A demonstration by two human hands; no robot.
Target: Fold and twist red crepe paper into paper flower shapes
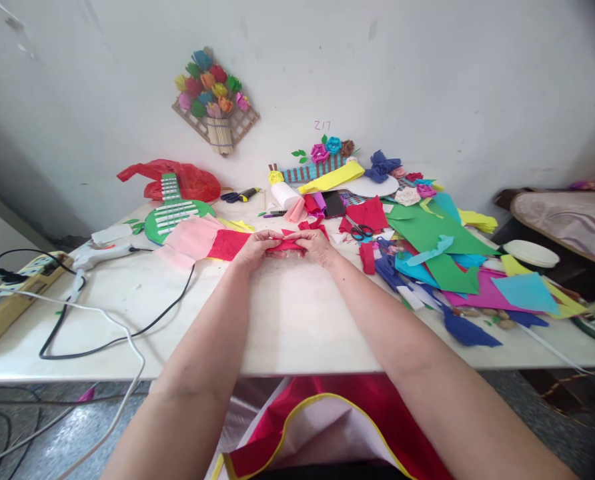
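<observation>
My left hand (255, 251) and my right hand (315, 244) meet at the middle of a white table (287, 320). Both are closed, pinching the same piece of red paper (286, 245) between fingers and thumbs just above the tabletop. A larger red sheet (227, 244) lies to the left of my left hand, on top of a pink sheet (190, 239). Black-handled scissors (360, 231) lie just right of my right hand, on more red paper (368, 213).
A heap of coloured paper scraps (447, 263) covers the table's right side. A white glue gun (102, 255) with black and white cables (107, 337) lies at left. A green paper guitar (173, 213), red plastic bag (187, 179) and paper flowers (327, 152) line the wall.
</observation>
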